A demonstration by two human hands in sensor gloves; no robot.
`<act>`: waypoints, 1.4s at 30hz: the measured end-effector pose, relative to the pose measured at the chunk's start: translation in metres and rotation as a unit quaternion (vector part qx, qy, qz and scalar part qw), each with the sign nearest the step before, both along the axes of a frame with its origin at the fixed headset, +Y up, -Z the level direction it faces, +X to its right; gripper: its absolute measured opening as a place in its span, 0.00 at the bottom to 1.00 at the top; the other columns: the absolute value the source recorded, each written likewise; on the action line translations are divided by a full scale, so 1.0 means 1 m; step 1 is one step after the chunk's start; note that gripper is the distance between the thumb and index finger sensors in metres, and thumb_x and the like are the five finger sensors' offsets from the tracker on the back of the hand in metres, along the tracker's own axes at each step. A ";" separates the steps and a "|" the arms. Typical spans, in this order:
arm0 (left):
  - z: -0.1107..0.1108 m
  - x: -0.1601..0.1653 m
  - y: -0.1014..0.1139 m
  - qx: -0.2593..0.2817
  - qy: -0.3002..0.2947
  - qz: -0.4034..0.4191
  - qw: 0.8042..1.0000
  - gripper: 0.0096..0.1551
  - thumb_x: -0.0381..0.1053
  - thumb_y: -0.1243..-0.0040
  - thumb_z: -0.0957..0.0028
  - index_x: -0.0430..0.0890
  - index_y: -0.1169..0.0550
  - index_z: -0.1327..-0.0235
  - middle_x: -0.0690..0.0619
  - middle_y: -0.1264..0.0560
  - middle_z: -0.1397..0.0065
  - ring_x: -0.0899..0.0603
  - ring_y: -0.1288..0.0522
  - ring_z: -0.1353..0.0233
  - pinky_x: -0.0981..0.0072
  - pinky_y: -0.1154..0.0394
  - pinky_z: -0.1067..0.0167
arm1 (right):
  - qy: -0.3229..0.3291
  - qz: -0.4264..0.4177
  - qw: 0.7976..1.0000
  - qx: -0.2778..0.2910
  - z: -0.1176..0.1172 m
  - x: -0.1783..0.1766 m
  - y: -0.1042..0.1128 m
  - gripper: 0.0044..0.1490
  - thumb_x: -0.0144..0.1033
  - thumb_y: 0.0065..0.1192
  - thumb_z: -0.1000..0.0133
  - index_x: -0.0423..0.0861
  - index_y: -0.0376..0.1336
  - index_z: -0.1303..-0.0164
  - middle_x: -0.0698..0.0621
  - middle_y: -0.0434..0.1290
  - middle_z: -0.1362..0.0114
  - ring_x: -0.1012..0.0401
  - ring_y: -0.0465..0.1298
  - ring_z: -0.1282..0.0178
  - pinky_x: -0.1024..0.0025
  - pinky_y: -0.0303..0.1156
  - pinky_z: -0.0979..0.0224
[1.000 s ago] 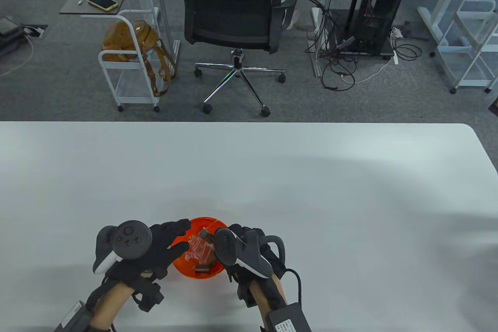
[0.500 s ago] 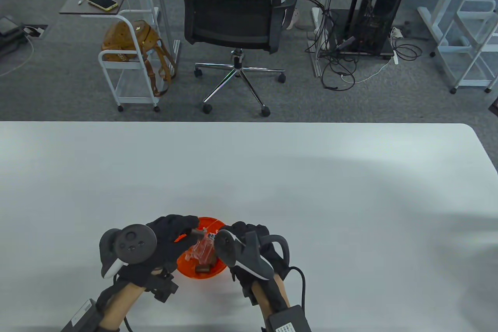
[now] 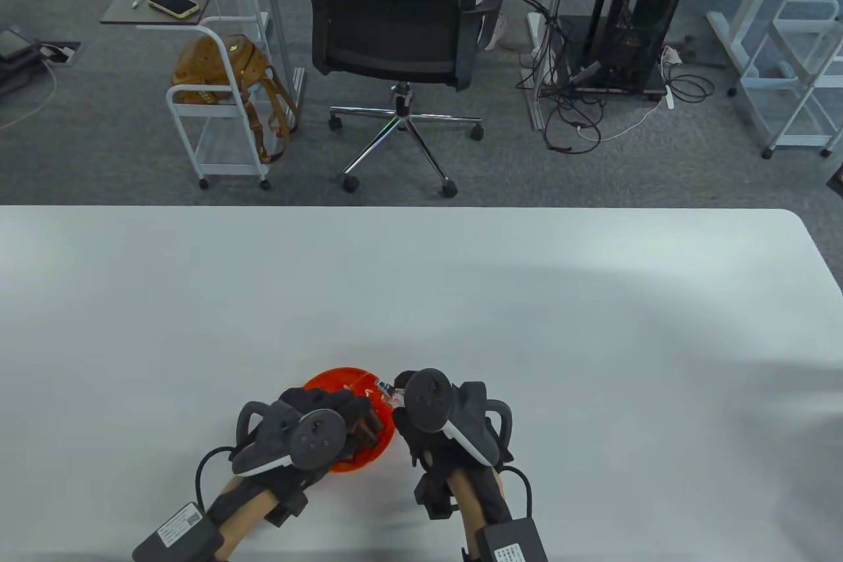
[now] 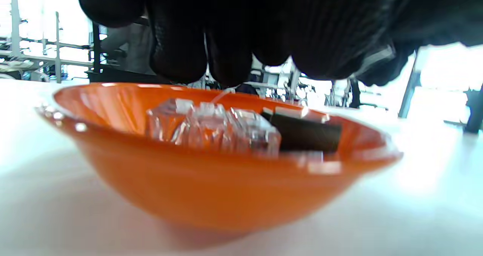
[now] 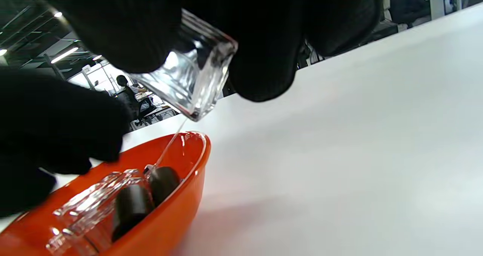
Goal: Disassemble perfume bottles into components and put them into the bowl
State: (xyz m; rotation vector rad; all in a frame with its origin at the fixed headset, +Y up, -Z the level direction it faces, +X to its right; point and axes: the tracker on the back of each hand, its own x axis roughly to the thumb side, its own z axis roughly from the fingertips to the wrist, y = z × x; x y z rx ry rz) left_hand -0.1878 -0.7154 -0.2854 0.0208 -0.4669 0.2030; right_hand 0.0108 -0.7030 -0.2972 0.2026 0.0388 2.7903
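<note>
An orange bowl (image 3: 336,379) stands near the table's front edge. In the left wrist view the bowl (image 4: 188,188) holds clear glass bottles (image 4: 215,128) and a dark cap (image 4: 305,135). My left hand (image 3: 346,409) hangs over the bowl with its fingers (image 4: 226,41) loosely curled and nothing seen in them. My right hand (image 3: 400,398) grips a clear glass bottle (image 5: 188,82) just above the bowl's right rim. A thin tube (image 5: 169,146) runs from that bottle down to a dark spray cap (image 5: 162,180) lying in the bowl (image 5: 169,218).
The white table (image 3: 527,298) stretches wide to the right and far side of the bowl. Beyond its far edge stand an office chair (image 3: 395,15) and a small cart (image 3: 217,94) on the floor.
My left hand pinched the dark cap on the bottle, then swung right and lower over the bowl; the cap now lies in the bowl. My right hand drew the bottle to the right.
</note>
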 end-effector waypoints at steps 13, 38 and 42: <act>0.005 -0.030 0.026 0.069 -0.017 0.155 0.985 0.24 0.48 0.27 0.55 0.55 0.15 0.42 0.51 0.10 0.44 0.43 0.11 0.46 0.40 0.24 0.39 | 0.057 -0.065 0.996 -0.003 0.012 -0.030 0.006 0.35 0.50 0.67 0.57 0.54 0.64 0.38 0.53 0.75 0.31 0.58 0.84 0.34 0.50 0.77 0.31; 0.004 -0.038 0.022 0.014 -0.001 0.205 0.979 0.27 0.55 0.39 0.52 0.47 0.12 0.44 0.46 0.07 0.52 0.40 0.11 0.52 0.38 0.24 0.42 | 0.072 0.012 0.990 0.123 0.025 -0.039 0.017 0.36 0.55 0.67 0.62 0.55 0.68 0.43 0.58 0.82 0.41 0.65 0.87 0.51 0.56 0.79 0.37; 0.006 -0.036 0.027 0.016 -0.006 0.197 0.980 0.29 0.50 0.28 0.55 0.47 0.18 0.38 0.48 0.08 0.47 0.43 0.10 0.50 0.41 0.23 0.40 | 0.064 0.008 0.990 0.128 0.024 -0.037 0.018 0.36 0.55 0.67 0.61 0.55 0.68 0.42 0.58 0.82 0.40 0.66 0.87 0.53 0.56 0.79 0.37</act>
